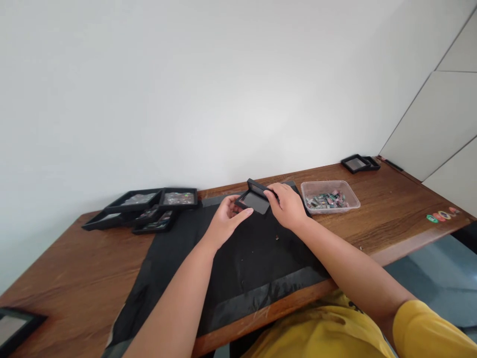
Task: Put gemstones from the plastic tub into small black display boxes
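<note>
Here, both hands: the left hand and the right hand grip one small black frame between them.
Left grip: its thumb lies along the near edge, with the fingers curled around the left end.
Right grip: it clasps the right end, its thumb pointing toward the middle of the frame.
Black frame in hand: the small black frame is held tilted above the far part of the mat; a grey pane shows inside its border, and a second black-edged part stands raised along the far side.
Mat: the black mat lies on the wooden bench, with a few tiny specks on it.
Tub: a clear plastic tub sits just right of the mat's far corner, holding a heap of small mixed-colour pieces.
Frames at left: a cluster of black frames overlaps by the mat's far left corner, some showing patterned contents.
Frames at far right: two more dark frames rest near the wall, overlapping.
Near left corner: another framed piece is cut off by the view.
Right edge: a row of coloured discs.
</note>
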`<state>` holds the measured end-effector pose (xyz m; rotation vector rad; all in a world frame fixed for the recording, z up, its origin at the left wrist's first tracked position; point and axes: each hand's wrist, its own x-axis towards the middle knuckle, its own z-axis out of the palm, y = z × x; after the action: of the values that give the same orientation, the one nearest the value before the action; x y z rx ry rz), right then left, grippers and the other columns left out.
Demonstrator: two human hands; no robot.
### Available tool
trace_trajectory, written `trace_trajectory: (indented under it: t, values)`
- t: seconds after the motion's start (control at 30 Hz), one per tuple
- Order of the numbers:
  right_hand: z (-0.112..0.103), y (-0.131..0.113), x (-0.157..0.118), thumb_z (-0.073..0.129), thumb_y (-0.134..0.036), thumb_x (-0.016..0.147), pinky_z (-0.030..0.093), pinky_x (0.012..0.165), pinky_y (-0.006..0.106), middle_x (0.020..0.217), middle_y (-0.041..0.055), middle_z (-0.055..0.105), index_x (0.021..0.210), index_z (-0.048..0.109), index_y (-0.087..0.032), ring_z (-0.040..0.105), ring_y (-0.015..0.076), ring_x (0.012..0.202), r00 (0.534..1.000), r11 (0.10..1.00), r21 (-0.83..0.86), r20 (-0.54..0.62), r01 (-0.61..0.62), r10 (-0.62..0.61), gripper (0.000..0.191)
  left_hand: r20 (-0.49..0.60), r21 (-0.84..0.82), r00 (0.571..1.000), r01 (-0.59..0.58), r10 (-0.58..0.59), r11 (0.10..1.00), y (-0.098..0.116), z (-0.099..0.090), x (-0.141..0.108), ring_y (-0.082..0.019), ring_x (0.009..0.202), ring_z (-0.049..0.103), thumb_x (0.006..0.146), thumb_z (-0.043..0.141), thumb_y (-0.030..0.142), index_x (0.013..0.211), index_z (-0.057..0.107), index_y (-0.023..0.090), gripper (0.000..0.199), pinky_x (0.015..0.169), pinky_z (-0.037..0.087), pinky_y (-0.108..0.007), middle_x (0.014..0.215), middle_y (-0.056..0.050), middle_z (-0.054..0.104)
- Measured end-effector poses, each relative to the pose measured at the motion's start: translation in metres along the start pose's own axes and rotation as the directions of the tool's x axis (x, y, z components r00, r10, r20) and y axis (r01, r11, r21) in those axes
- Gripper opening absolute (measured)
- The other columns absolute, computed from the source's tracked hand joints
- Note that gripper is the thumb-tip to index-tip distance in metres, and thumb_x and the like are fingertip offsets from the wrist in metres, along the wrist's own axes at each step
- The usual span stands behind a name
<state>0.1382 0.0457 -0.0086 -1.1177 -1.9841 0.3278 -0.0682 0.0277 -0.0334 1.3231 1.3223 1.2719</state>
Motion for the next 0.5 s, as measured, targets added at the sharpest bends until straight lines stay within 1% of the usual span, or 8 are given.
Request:
trace_trajectory:
  t: [0.07,0.13,0.2,0.23,0.3,0.37,0.43,0.5]
  values:
    - [0.000,0.000,0.001,0.044,-0.037,0.109,0.047,0.093,0.038,0.107,0.0117,0.075,0.105,0.066,-0.021,0.065,0.0268,0.105,1.000,1.000,-0.023,0.005,0.006,-0.006,0.028,-0.035,0.026,0.999,-0.010,0.011,1.000,-0.004,-0.002,0.001,-0.024,0.096,0.065,0.061,0.086,0.053,0.123,0.058,0.023,0.075,0.076,0.052,-0.034,0.111,-0.008,0.068]
    - [-0.001,0.000,0.002,0.043,-0.035,0.110,0.047,0.092,0.037,0.105,0.0114,0.075,0.105,0.066,-0.020,0.065,0.0261,0.103,0.999,0.999,-0.046,0.028,0.023,-0.022,0.028,-0.042,0.099,0.998,-0.049,0.054,0.994,-0.008,-0.003,0.001,-0.030,0.118,0.063,0.065,0.084,0.053,0.136,0.051,0.026,0.083,0.089,0.053,-0.040,0.129,-0.012,0.064]
    - [-0.001,0.000,0.003,0.043,-0.033,0.110,0.047,0.092,0.037,0.105,0.0116,0.075,0.105,0.067,-0.019,0.065,0.0253,0.101,0.996,0.996,-0.073,0.077,0.051,-0.046,0.028,0.004,0.192,0.994,-0.111,0.112,0.975,-0.010,-0.005,-0.002,-0.034,0.136,0.054,0.069,0.079,0.054,0.146,0.043,0.027,0.090,0.104,0.049,-0.048,0.143,-0.014,0.059]
    - [-0.001,-0.001,0.003,0.043,-0.031,0.110,0.046,0.092,0.037,0.105,0.0116,0.075,0.106,0.067,-0.018,0.064,0.0249,0.100,0.992,0.994,-0.086,0.110,0.068,-0.058,0.028,0.041,0.229,0.990,-0.139,0.133,0.963,-0.011,-0.005,-0.003,-0.035,0.141,0.051,0.071,0.078,0.054,0.151,0.038,0.027,0.093,0.110,0.047,-0.052,0.147,-0.015,0.056]
    - [-0.001,0.000,0.004,0.044,-0.029,0.110,0.046,0.092,0.037,0.106,0.0117,0.075,0.108,0.067,-0.017,0.064,0.0242,0.099,0.980,0.990,-0.103,0.181,0.098,-0.079,0.026,0.114,0.272,0.984,-0.167,0.140,0.948,-0.011,-0.005,-0.006,-0.037,0.146,0.047,0.073,0.076,0.055,0.156,0.031,0.027,0.099,0.116,0.043,-0.056,0.154,-0.016,0.051]
    - [0.000,0.001,0.004,0.045,-0.029,0.110,0.045,0.091,0.037,0.106,0.0112,0.076,0.108,0.067,-0.016,0.064,0.0236,0.098,0.968,0.988,-0.097,0.234,0.117,-0.091,0.025,0.179,0.294,0.977,-0.164,0.115,0.941,-0.012,-0.005,-0.008,-0.037,0.147,0.046,0.076,0.074,0.057,0.158,0.029,0.027,0.099,0.118,0.042,-0.057,0.156,-0.017,0.048]
    - [0.001,0.002,0.004,0.046,-0.028,0.110,0.046,0.091,0.035,0.106,0.0107,0.075,0.107,0.067,-0.016,0.065,0.0227,0.099,0.958,0.991,-0.056,0.268,0.124,-0.105,0.025,0.235,0.310,0.969,-0.145,0.072,0.940,-0.011,-0.005,-0.009,-0.036,0.143,0.051,0.076,0.073,0.058,0.159,0.028,0.026,0.100,0.118,0.043,-0.057,0.153,-0.016,0.052]
    - [0.002,0.003,0.004,0.045,-0.027,0.110,0.047,0.091,0.034,0.106,0.0107,0.074,0.106,0.067,-0.016,0.066,0.0220,0.101,0.952,0.993,-0.001,0.285,0.114,-0.109,0.024,0.256,0.341,0.966,-0.119,0.029,0.932,-0.010,-0.006,-0.009,-0.036,0.135,0.058,0.074,0.075,0.059,0.159,0.029,0.026,0.103,0.117,0.045,-0.057,0.146,-0.015,0.057]
